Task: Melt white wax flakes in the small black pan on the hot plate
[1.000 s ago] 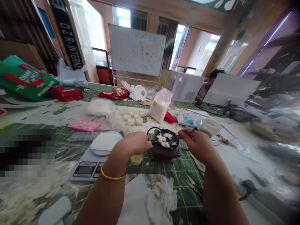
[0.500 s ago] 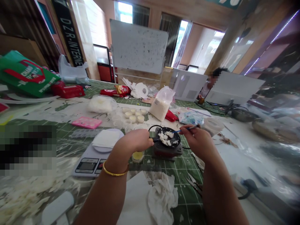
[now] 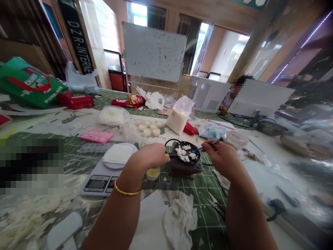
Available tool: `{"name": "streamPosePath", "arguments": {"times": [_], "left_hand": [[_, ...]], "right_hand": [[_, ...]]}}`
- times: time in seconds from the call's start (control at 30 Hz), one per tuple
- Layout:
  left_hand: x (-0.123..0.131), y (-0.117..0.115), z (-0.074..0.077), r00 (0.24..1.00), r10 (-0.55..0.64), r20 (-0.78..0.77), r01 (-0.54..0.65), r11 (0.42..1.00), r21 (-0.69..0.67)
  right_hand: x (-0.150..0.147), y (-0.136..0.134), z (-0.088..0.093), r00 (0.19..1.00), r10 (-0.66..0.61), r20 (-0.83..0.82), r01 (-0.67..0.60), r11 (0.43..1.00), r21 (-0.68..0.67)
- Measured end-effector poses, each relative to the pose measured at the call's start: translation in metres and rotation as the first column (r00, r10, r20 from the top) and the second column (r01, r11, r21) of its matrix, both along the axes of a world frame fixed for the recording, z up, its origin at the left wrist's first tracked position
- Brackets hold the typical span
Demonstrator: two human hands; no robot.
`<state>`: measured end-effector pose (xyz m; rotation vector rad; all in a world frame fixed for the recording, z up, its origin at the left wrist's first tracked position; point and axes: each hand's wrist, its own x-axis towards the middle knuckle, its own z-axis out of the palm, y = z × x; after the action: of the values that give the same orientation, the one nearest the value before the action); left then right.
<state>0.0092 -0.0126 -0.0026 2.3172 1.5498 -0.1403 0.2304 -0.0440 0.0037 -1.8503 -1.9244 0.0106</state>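
Note:
A small black pan (image 3: 197,160) rests on a dark electric burner (image 3: 182,169) and holds white crumbly lumps (image 3: 182,152). Its handle is gripped by my left hand (image 3: 153,155), which wears a gold bangle at the wrist. My right hand (image 3: 220,152), fingers pinched, holds a thin blue stick (image 3: 199,149) whose tip is among the lumps at the pan's right side. Just below my left hand stands a small glass of yellow liquid (image 3: 152,173). To the left is a white kitchen scale (image 3: 97,182) with folded white paper on its plate.
Behind the pan stand small cream-filled cups (image 3: 147,132) and a bag of white granules (image 3: 179,116). Nearer are crumpled tissue (image 3: 180,218), scissors (image 3: 215,203) and a power strip (image 3: 299,222) at the right. A person sits behind a monitor (image 3: 260,97).
My right hand has shifted slightly right, and the stick's tip has moved lower and to the right in the pan. Some white lumps lie differently. My left hand stays on the handle.

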Motion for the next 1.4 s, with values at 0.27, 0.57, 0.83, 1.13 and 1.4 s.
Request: {"name": "streamPosePath", "arguments": {"times": [0.27,0.57,0.83,1.13,1.4], "left_hand": [[-0.0001,-0.0003,-0.0008,1.0,0.003,0.007,-0.003,1.0,0.002],[0.0011,-0.0008,-0.0003,1.0,0.003,0.006,-0.003,1.0,0.008],[0.0005,-0.0006,-0.0016,1.0,0.002,0.009,-0.002,1.0,0.013],[0.0005,-0.0003,-0.0005,1.0,0.004,0.014,-0.004,1.0,0.007],[0.0014,-0.0003,-0.0004,1.0,-0.008,-0.015,0.008,1.0,0.009]], "right_hand": [[-0.0028,-0.0037,0.0029,0.999,0.028,0.022,-0.027,0.997,-0.067],[-0.0026,-0.0016,0.0006,0.998,0.043,0.053,-0.04,0.997,-0.063],[-0.0038,0.0009,-0.0027,0.995,0.049,0.092,-0.044,0.997,-0.059],[-0.006,-0.0017,-0.0008,0.992,0.064,0.106,-0.057,0.996,-0.064],[-0.0072,-0.0041,0.0,0.986,0.12,0.119,-0.113,0.992,-0.061]]}}
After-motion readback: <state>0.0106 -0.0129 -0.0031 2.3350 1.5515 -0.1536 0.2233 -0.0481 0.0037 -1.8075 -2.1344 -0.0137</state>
